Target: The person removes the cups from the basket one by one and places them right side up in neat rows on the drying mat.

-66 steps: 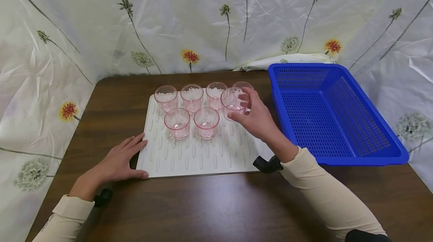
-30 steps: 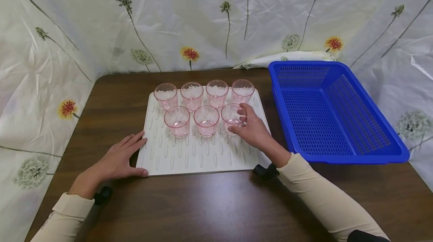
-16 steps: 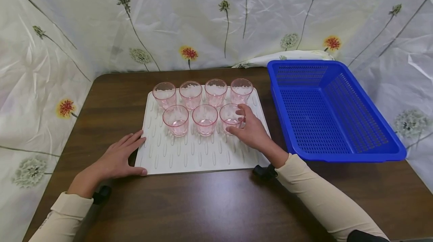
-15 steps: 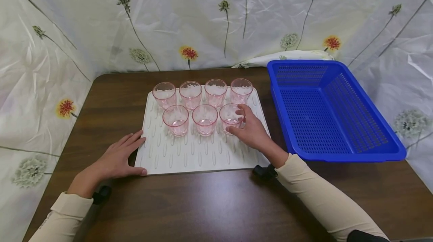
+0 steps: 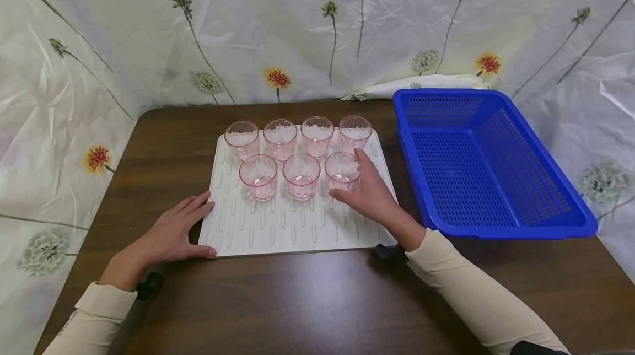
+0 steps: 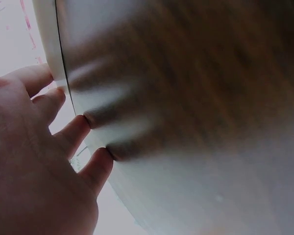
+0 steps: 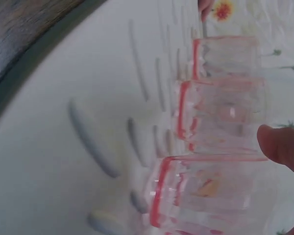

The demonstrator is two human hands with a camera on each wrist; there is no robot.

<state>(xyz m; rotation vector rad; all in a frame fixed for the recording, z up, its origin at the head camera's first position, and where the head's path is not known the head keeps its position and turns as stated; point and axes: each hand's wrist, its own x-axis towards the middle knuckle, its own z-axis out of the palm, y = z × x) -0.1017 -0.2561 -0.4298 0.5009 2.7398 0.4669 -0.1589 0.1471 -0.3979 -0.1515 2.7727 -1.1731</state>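
Observation:
Several clear pink drinking glasses stand upright in two rows on a white ridged mat [image 5: 278, 234]. The back row ends at the right with a glass [image 5: 354, 133]; the front row's rightmost glass [image 5: 342, 174] is beside my right hand [image 5: 372, 192]. That hand's fingers are spread loosely to the right of this glass, its thumb near the front side. The right wrist view shows the thumb [image 7: 279, 147] apart from the nearest glass [image 7: 210, 196]. My left hand [image 5: 171, 234] lies flat with spread fingers on the table, its fingertips touching the mat's left edge.
A blue perforated plastic basket [image 5: 496, 228] sits on the dark wooden table [image 5: 317, 300] to the right of the mat. A floral plastic sheet [image 5: 297, 30] hangs behind the table and on both sides.
My right hand lowered a glass into the front row's right end, then loosened its fingers from round it and shifted slightly to the right. The left hand kept its place.

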